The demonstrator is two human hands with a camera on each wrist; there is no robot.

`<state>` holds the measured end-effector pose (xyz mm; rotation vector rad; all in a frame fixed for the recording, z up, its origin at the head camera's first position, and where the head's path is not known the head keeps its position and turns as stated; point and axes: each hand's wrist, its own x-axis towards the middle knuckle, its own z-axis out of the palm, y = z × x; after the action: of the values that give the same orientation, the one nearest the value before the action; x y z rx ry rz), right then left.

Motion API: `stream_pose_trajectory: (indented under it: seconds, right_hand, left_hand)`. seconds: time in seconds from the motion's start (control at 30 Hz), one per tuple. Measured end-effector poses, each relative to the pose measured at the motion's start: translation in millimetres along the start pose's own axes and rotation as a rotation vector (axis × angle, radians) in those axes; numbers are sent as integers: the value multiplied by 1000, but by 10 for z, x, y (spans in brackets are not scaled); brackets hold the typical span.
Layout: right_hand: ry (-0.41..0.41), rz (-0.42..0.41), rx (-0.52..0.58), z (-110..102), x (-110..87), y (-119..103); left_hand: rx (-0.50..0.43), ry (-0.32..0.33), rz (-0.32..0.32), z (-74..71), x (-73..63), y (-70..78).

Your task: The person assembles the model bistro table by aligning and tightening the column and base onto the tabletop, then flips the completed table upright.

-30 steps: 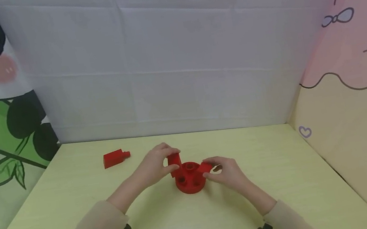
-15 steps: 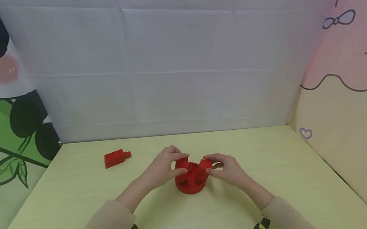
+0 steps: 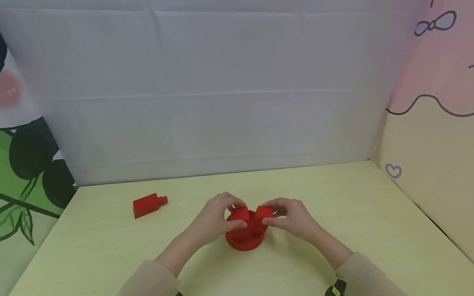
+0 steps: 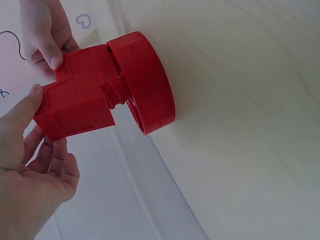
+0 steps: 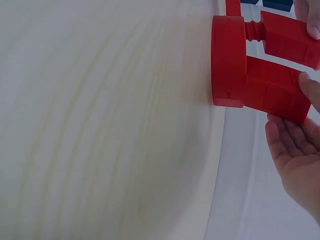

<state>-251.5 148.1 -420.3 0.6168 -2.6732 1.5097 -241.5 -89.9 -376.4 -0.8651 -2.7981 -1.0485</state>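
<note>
Two red blocks, gripped by left hand and right hand, apparently undergo fitting to the base, likely requiring twisting.

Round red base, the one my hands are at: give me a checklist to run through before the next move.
1. Left hand has the left block between thumb and fingers: ok.
2. Right hand has the right block between thumb and fingers: ok.
3. Round red base standing on the table: ok.
4. Left block fully down against the base: not ok, its threaded neck shows between them.
5. Right block's neck in a hole: cannot tell, that end is hidden.
6. Third block clear of both hands: ok, it lies apart, off to the left.
</note>
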Motion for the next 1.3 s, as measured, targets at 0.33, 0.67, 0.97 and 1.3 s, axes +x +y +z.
stream_pose_trajectory:
  seconds: [0.33, 0.67, 0.97, 1.3]
  right_hand:
    - [0, -43, -96, -24, 25, 1]
    - [-10, -2, -137, -22, 30, -15]
    - [-12, -69, -168, -16, 32, 5]
    - [-17, -65, -181, -4, 37, 15]
  left_hand:
    - [-31, 29, 34, 39, 63, -78]
    - [-89, -1, 49, 100, 53, -186]
    - [-117, 2, 50, 157, 33, -185]
    - [5, 129, -94, 243, 11, 61]
